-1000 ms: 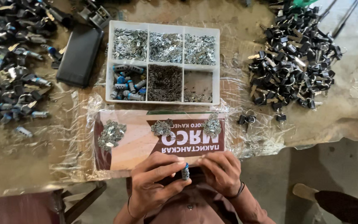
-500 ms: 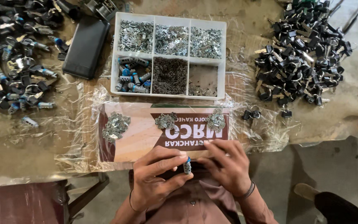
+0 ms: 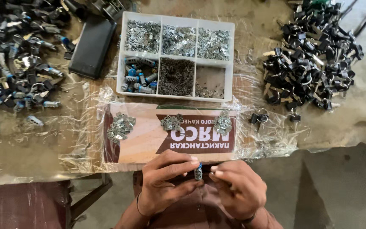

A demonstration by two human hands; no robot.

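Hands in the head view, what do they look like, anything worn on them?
Both are bare: no gloves, no sleeves in view. The left hand has a thin dark band around its wrist; the right hand has a dark band at its wrist too. No rings visible on the fingers.

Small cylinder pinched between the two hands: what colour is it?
Silvery metal with a blue top end, seen in the head view: cylinder between left hand and right hand.

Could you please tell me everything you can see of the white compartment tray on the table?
The white compartment tray looks like plastic, rectangular, with six bins in two rows. The top three hold shiny metal pieces; below sit blue-and-silver cylinders, dark fine parts, and a nearly empty bin. It lies flat on the plastic-covered table, beyond the printed board, right of a black case.
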